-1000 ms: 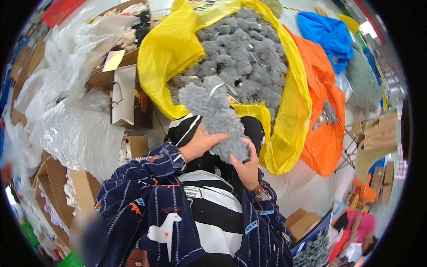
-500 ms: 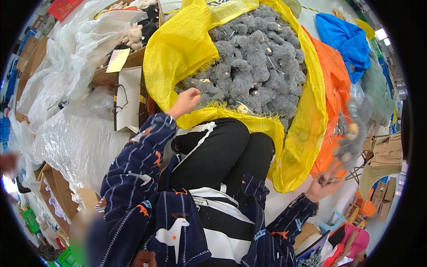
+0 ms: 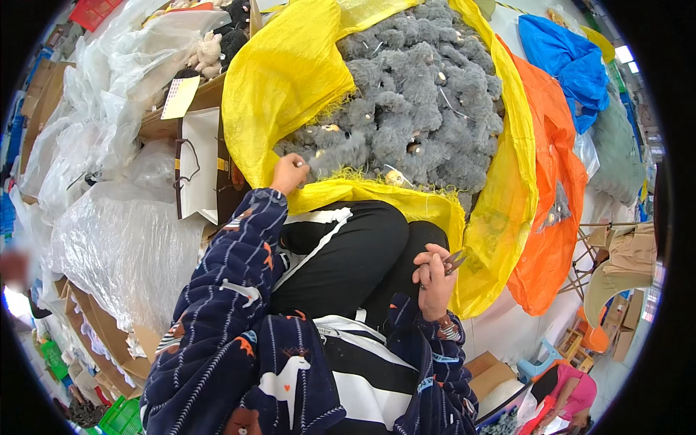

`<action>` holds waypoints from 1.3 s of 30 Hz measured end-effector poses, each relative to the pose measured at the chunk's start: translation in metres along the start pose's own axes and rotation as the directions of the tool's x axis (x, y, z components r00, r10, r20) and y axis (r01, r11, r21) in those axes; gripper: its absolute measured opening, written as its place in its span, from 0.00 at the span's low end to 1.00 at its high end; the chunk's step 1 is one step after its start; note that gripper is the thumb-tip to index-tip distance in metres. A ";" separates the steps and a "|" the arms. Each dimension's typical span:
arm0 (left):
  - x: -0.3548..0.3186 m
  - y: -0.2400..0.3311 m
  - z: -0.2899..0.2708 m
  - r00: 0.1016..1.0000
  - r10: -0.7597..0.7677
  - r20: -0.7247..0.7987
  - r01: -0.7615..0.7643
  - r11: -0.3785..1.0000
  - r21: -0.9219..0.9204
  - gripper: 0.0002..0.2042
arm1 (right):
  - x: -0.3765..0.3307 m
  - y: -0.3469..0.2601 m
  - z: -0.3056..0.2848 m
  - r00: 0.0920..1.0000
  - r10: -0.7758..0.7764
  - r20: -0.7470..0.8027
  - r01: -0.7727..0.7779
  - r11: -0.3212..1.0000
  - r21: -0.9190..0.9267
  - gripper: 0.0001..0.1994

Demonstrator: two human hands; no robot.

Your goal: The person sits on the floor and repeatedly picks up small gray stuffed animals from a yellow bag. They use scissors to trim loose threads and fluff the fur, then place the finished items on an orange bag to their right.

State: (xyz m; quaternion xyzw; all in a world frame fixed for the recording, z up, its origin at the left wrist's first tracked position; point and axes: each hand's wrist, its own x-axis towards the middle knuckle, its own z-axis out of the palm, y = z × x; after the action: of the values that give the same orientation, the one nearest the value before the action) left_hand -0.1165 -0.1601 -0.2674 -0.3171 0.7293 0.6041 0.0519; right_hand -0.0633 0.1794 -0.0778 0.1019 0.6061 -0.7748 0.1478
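- Since half a second ago, the right hand (image 3: 433, 281) had come back from beside the orange sack to the right knee, while the left hand (image 3: 290, 174) had stayed by the yellow sack.
- Left fingers were curled together, pinching the end of a fluffy grey plush toy (image 3: 341, 154), blurred, at the heap's near left edge.
- Right fingers were folded around small, dark, pointed metal snips (image 3: 455, 262), tips outward.
- Black-trousered knees (image 3: 362, 239) lay between the hands, touching the yellow sack's near rim, which was frayed.
- That wide yellow woven-plastic sack (image 3: 500, 235) held a heap of grey plush toys (image 3: 424, 101).
- Just beside its right edge, a smaller orange plastic sack (image 3: 540, 268) held some grey plush.
- Pale floor (image 3: 493, 330) showed below both sacks.
- Leftward, a brown cardboard box (image 3: 214, 93) held beige and black plush toys (image 3: 208, 52), near crumpled clear plastic sheeting (image 3: 130, 246).
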 end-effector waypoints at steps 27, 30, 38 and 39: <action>-0.247 0.126 0.037 0.708 0.460 0.536 -0.436 0.882 -0.181 0.18 | -0.034 0.003 -0.008 0.984 -0.077 -0.158 0.123 0.943 0.309 0.14; -0.251 0.119 0.045 0.560 0.291 0.775 -0.238 0.953 -0.186 0.30 | -0.043 -0.009 0.004 0.979 -0.090 -0.184 0.146 0.936 0.320 0.14; -0.261 0.104 0.082 0.560 0.294 0.775 -0.193 0.955 -0.224 0.28 | -0.043 0.001 -0.002 0.841 -0.362 -0.403 0.349 0.931 -0.107 0.15; -0.263 0.102 0.083 0.575 0.326 0.750 -0.240 0.944 -0.226 0.27 | -0.045 -0.001 -0.001 0.823 -0.390 -0.413 0.359 0.921 -0.153 0.15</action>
State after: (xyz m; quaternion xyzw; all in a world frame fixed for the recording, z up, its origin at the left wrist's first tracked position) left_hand 0.0129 0.0276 -0.0822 0.0944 0.6443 0.7169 0.2490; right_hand -0.0214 0.1849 -0.0618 0.1463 0.6579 -0.7248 -0.1430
